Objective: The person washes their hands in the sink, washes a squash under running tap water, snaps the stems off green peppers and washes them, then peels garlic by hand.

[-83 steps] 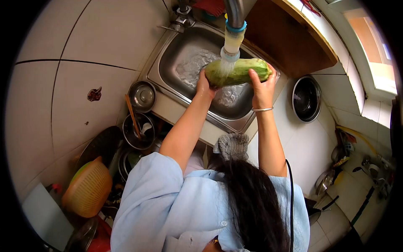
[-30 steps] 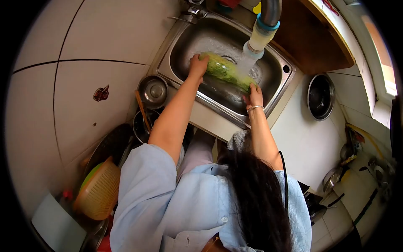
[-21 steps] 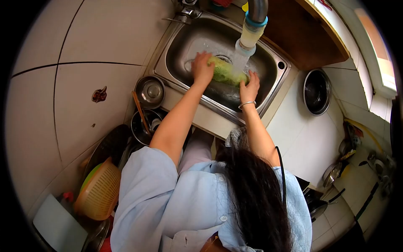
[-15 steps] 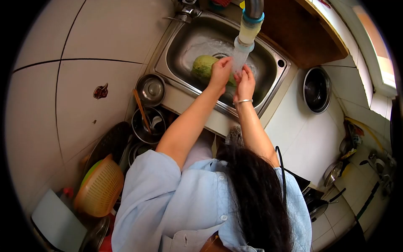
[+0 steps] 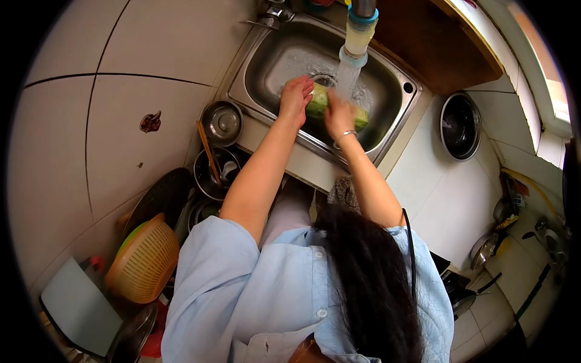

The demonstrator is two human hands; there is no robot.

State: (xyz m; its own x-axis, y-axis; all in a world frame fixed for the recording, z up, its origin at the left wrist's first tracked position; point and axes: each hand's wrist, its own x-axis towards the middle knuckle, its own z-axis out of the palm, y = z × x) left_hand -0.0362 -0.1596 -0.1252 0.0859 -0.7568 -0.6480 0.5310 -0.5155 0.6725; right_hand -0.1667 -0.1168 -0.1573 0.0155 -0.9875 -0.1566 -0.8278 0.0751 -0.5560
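A green gourd [image 5: 318,104] lies in the metal sink [image 5: 254,75], partly hidden by my hands. Around its left end my left hand [image 5: 296,101] is closed. My right hand [image 5: 340,115], with a bangle on the wrist, is over the gourd's middle; its fingers are smeared by motion. Water runs from the faucet's clear nozzle [image 5: 353,57] beside my right hand into the sink.
Left of the sink are a small metal bowl [image 5: 222,123] and a pot [image 5: 212,175] with chopsticks. An orange colander [image 5: 145,260] is lower left. A dark-looking metal basin [image 5: 461,127] stands on the right counter [image 5: 430,175]. A brown board [image 5: 442,48] is behind the sink.
The gourd went from being held up under the faucet down into the sink. Half a second ago both hands were together under the stream; now they have parted, left hand at the gourd's left end.
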